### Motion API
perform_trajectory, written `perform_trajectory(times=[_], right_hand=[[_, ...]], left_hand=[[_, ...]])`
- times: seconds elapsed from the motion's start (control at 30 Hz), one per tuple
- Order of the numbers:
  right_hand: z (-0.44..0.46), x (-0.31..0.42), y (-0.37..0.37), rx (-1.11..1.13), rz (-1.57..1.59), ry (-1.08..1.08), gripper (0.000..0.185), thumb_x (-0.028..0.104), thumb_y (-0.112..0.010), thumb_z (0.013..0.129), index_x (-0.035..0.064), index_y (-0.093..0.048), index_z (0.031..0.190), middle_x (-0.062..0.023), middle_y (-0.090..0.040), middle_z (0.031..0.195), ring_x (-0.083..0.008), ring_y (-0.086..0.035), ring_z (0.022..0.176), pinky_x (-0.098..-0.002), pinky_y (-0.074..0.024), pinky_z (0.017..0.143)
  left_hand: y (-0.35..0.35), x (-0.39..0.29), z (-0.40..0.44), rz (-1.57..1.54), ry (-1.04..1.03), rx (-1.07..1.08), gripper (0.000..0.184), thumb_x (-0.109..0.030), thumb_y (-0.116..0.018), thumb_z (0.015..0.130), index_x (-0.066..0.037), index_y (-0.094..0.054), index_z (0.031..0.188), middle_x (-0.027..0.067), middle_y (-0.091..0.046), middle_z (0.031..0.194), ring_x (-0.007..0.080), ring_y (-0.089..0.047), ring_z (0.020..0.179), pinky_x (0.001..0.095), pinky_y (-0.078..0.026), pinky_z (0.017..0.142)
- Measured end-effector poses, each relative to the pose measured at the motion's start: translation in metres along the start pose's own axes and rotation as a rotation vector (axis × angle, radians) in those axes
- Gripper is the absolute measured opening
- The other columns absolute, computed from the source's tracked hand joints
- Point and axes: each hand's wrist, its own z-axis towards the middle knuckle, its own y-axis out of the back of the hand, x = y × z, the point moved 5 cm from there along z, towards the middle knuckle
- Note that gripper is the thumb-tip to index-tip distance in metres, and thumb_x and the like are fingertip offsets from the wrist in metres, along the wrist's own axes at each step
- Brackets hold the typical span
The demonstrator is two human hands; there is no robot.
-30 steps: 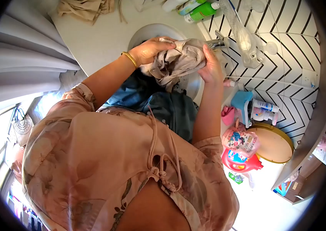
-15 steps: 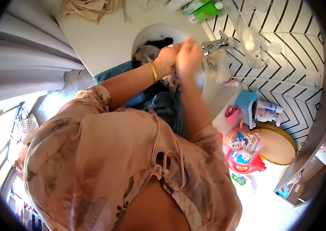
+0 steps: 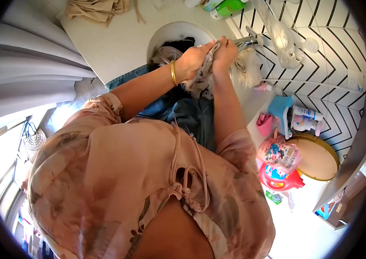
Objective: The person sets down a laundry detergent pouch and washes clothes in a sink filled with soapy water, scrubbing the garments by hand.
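Over the round white basin (image 3: 159,32), my left hand (image 3: 192,62), with a gold bangle at its wrist, grips a greyish-beige patterned garment (image 3: 202,77). My right hand (image 3: 225,54) is closed on the same garment, close beside the left and near the chrome faucet (image 3: 245,42). Folds of it hang below my hands into the basin. Black cloth (image 3: 181,44) and more fabric lie inside the basin. Dark blue-teal cloth (image 3: 187,114) drapes over the basin's near side, between my forearms. The exact kind of garment is hidden by its bunching.
Beige cloth (image 3: 96,9) lies on the counter (image 3: 118,47) at the far left. A green bottle (image 3: 228,8) stands at the back. Cream fabric (image 3: 248,67) sits right of the basin. Farther right are a blue container (image 3: 279,113), a red detergent bottle (image 3: 282,181) and a round tray (image 3: 314,159).
My hands were pressed together and blurred. Now they are slightly apart, the right one farther right, with the garment showing between them.
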Motion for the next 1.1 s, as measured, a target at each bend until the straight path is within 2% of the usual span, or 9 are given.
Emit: perform_trajectory(times=[0.13,0.2,0.27,0.43,0.63,0.83,0.93,1.03,1.1], right_hand=[[0.015,-0.011,0.012,0.186,0.613,-0.319,0.026,0.021,-0.046,0.086,-0.0025,-0.055,0.081,-0.0121,-0.058,0.070,-0.0277,-0.056,0.061,-0.0383,-0.0429,0.056],[0.020,-0.020,0.008,0.408,1.225,-0.703,0.027,0.022,-0.042,0.090,-0.0036,-0.049,0.096,-0.0110,-0.058,0.090,-0.0244,-0.058,0.077,-0.0374,-0.0483,0.067],[0.018,-0.014,0.021,0.539,1.249,-0.726,0.028,0.021,-0.042,0.090,-0.0046,-0.047,0.100,-0.0139,-0.055,0.095,-0.0253,-0.057,0.083,-0.0385,-0.0484,0.073],[0.003,0.001,0.033,0.641,1.205,-0.785,0.028,0.023,-0.046,0.088,-0.0001,-0.048,0.104,-0.0125,-0.055,0.103,-0.0242,-0.055,0.093,-0.0399,-0.0464,0.079],[-0.009,0.009,0.032,0.473,1.150,-0.625,0.025,0.023,-0.049,0.087,-0.0004,-0.054,0.086,-0.0089,-0.058,0.079,-0.0210,-0.058,0.070,-0.0359,-0.0487,0.060],[-0.079,0.080,0.010,0.257,-0.147,0.565,0.031,0.025,-0.045,0.084,0.0020,-0.051,0.066,-0.0142,-0.051,0.058,-0.0292,-0.053,0.056,-0.0383,-0.0401,0.050],[-0.017,0.038,-0.007,-0.005,0.040,0.201,0.030,0.024,-0.046,0.082,0.0011,-0.052,0.065,-0.0169,-0.054,0.060,-0.0350,-0.052,0.056,-0.0414,-0.0405,0.052],[-0.023,0.052,0.002,-0.044,0.053,0.128,0.029,0.025,-0.047,0.081,0.0004,-0.053,0.066,-0.0182,-0.056,0.062,-0.0361,-0.054,0.057,-0.0433,-0.0418,0.054],[-0.027,0.057,-0.006,0.006,-0.035,0.230,0.028,0.025,-0.049,0.079,0.0008,-0.052,0.064,-0.0184,-0.056,0.064,-0.0340,-0.055,0.059,-0.0398,-0.0426,0.055]], left_hand=[[-0.009,-0.025,-0.011,-0.297,0.128,0.404,0.053,-0.038,-0.057,0.080,-0.002,-0.044,0.117,0.0107,-0.052,0.107,0.0197,-0.047,0.100,0.0326,-0.038,0.088],[0.013,-0.038,-0.011,0.187,-0.163,0.397,0.053,-0.029,-0.062,0.076,-0.002,-0.043,0.117,0.0119,-0.052,0.105,0.0195,-0.047,0.100,0.0323,-0.038,0.089],[0.023,-0.044,-0.016,0.534,-0.344,0.329,0.055,-0.011,-0.068,0.068,-0.001,-0.042,0.117,0.0111,-0.053,0.096,0.0175,-0.051,0.091,0.0297,-0.041,0.084],[0.044,-0.041,-0.014,-0.079,-0.062,0.225,0.042,-0.003,-0.057,0.072,0.001,-0.043,0.113,0.0094,-0.056,0.089,0.0184,-0.057,0.078,0.0293,-0.047,0.075],[0.054,-0.033,0.001,-0.460,0.013,0.208,0.023,-0.011,-0.051,0.079,0.001,-0.052,0.099,0.0116,-0.059,0.090,0.0242,-0.058,0.081,0.0375,-0.048,0.077],[0.035,-0.017,0.008,-0.375,0.163,-0.082,0.023,-0.027,-0.048,0.086,-0.005,-0.056,0.090,0.0093,-0.061,0.085,0.0225,-0.057,0.077,0.0338,-0.047,0.071],[0.042,0.015,0.040,-0.173,-0.215,-0.042,0.028,-0.022,-0.051,0.082,0.000,-0.056,0.097,0.0089,-0.057,0.098,0.0212,-0.054,0.087,0.0327,-0.043,0.076],[0.013,-0.006,0.011,-0.275,-0.054,-0.092,0.030,-0.026,-0.043,0.085,-0.005,-0.056,0.103,0.0084,-0.060,0.087,0.0228,-0.056,0.078,0.0331,-0.045,0.070],[0.026,-0.013,0.008,-0.372,-0.227,0.483,0.027,-0.027,-0.040,0.088,-0.007,-0.054,0.098,0.0067,-0.054,0.082,0.0177,-0.052,0.072,0.0289,-0.044,0.073]])
